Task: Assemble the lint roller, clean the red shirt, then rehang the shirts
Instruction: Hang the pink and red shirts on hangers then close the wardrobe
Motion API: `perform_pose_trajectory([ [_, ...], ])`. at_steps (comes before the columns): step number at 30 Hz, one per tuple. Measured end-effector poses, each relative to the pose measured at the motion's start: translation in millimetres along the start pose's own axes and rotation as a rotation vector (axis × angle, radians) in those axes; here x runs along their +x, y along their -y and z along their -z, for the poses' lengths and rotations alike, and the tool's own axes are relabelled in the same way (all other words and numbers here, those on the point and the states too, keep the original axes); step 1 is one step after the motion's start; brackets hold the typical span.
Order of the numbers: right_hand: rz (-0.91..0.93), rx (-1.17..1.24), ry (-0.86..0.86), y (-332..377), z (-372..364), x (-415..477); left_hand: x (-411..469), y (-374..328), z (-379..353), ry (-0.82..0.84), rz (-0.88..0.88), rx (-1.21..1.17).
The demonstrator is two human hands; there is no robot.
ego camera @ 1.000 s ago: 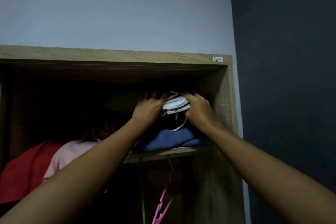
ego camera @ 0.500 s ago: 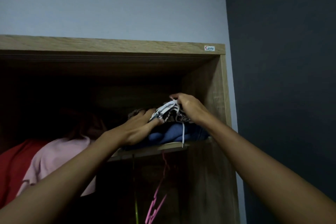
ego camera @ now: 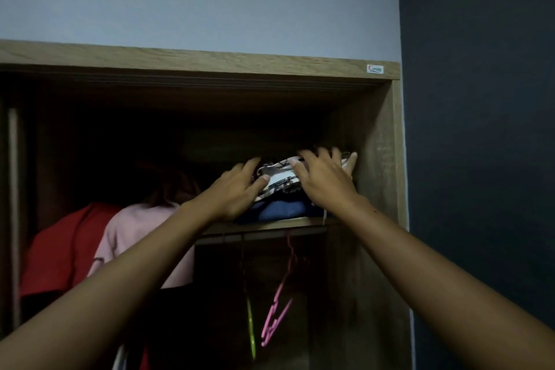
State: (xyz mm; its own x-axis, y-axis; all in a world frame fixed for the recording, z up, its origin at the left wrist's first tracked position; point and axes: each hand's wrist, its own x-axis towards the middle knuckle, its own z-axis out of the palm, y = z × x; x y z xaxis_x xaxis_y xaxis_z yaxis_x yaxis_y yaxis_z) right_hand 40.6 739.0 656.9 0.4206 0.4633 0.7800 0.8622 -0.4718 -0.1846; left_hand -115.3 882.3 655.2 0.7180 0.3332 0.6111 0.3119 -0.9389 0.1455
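Both my arms reach up into the top compartment of a wooden wardrobe. A white patterned pouch [ego camera: 277,179] lies on a folded blue garment [ego camera: 282,209] on the upper shelf [ego camera: 270,224]. My left hand [ego camera: 237,192] rests at the pouch's left side with fingers spread, thumb touching it. My right hand [ego camera: 327,180] lies flat over the pouch's right part, fingers apart. A red shirt [ego camera: 63,246] and a pink shirt [ego camera: 135,237] hang at the lower left. No lint roller is in view.
A pink hanger [ego camera: 277,306] and a yellow-green hanger [ego camera: 250,327] hang empty below the shelf. The wardrobe's right side panel [ego camera: 378,189] stands just beside my right hand. A dark wall [ego camera: 480,159] fills the right; the wardrobe interior is very dim.
The pouch has gone from held up between both hands to lying flat on the blue garment. My fingers have opened and spread over it.
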Motion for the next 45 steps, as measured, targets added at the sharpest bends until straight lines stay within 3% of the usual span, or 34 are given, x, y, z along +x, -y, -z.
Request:
perform_pose_trajectory([
  [4,0.141,0.1,-0.111,50,-7,-8,-37,31,39,-0.093,0.193,0.294],
  [7,0.218,0.196,-0.077,92,-16,-13,-76,44,66,0.023,0.427,0.613],
  [11,0.23,0.394,0.075,140,-26,-21,-110,53,70,0.155,0.508,0.746],
  [18,0.036,0.531,0.318,182,-52,-20,-126,57,72,-0.015,0.279,0.668],
  [22,-0.06,0.527,0.398,197,-55,-11,-135,60,80,-0.217,0.009,0.458],
  [25,-0.094,0.468,0.504,199,-48,-3,-150,69,85,-0.074,-0.232,0.344],
  [28,-0.027,0.214,0.604,200,-50,0,-168,68,83,0.063,-0.28,0.287],
  [30,-0.015,0.172,0.588,202,-61,-1,-173,70,84,0.107,-0.215,0.244],
  [33,-0.064,0.342,0.445,204,-76,-3,-171,79,89,0.033,-0.078,0.114],
  [36,-0.022,0.574,0.078,199,-65,-13,-159,95,95,-0.175,0.113,0.001],
  [39,0.246,0.751,-0.222,193,-45,-42,-146,105,108,-0.271,0.348,-0.157],
  [41,0.458,0.764,-0.237,189,-42,-67,-138,104,117,-0.289,0.418,-0.211],
  [45,0.729,0.629,-0.017,173,-62,-108,-122,88,107,-0.159,0.54,-0.23],
])
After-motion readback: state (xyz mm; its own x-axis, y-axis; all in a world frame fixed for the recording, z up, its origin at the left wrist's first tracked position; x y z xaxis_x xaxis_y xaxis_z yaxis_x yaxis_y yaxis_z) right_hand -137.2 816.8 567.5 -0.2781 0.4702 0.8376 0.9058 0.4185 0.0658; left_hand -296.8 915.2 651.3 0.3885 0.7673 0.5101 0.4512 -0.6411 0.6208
